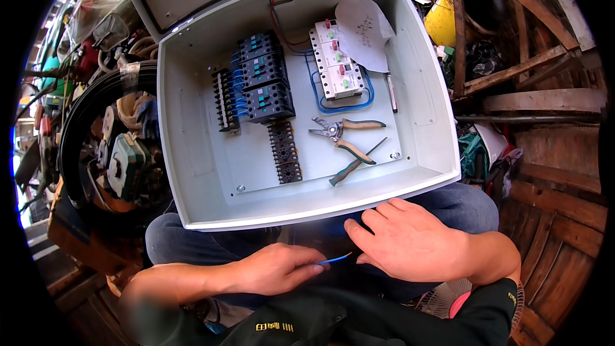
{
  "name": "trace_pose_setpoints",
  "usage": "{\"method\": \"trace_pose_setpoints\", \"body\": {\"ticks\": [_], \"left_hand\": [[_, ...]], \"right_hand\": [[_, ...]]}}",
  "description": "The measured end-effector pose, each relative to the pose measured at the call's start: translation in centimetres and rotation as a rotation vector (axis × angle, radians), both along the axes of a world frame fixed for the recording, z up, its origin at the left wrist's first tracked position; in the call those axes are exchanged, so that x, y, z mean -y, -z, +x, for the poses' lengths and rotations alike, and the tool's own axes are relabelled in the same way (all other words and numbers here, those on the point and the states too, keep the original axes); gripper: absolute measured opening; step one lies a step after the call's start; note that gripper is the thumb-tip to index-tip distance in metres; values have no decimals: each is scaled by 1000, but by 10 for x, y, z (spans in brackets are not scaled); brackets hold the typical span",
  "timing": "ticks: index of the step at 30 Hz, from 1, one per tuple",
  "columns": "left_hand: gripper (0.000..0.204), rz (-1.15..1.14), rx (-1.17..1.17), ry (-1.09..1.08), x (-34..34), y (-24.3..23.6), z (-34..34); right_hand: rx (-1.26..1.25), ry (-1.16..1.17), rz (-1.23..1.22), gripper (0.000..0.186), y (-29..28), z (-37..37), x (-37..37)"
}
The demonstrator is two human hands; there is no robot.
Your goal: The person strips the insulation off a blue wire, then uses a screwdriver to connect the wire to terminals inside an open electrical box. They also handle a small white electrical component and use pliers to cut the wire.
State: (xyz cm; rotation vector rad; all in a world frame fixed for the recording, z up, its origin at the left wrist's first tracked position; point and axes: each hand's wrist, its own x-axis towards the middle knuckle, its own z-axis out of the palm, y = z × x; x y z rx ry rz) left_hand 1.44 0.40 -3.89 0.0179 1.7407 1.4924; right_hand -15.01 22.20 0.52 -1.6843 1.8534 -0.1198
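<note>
My left hand [282, 270] is closed on a short blue wire [333, 260], pinched between thumb and fingers. The wire's bare copper tip points right, toward my right hand [410, 238]. That hand hovers by the cabinet's near edge with thumb and index finger apart, and nothing shows between them; its other fingers are loosely curled. Beyond both hands, an open grey metal cabinet [320, 210] rests at my lap. Inside it, wire strippers [346, 129] with tan and green handles lie with jaws to the left, beside a screwdriver [351, 170].
Black contactors [266, 77], a terminal strip [225, 99], relay sockets [285, 154] and white breakers [336, 64] are mounted inside. A paper sheet [362, 25] and a pen [391, 93] lie at the right. Black coiled cable [80, 147] stands left; a fan [448, 301] is near my right elbow.
</note>
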Motion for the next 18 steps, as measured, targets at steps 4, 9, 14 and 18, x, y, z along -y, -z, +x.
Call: {"method": "trace_pose_setpoints", "body": {"ticks": [4, 9, 14, 18], "left_hand": [[25, -4, -17, -1, 0, 2, 1], [26, -23, -36, 17, 0, 4, 3], [26, -23, -25, 17, 0, 5, 3], [26, -31, -37, 22, 0, 5, 3]], "right_hand": [[-7, -1, -37, 52, 2, 0, -2], [0, -5, -39, 52, 2, 0, -1], [11, 1, -26, 52, 1, 0, -1], [14, -6, -17, 52, 0, -1, -1]]}}
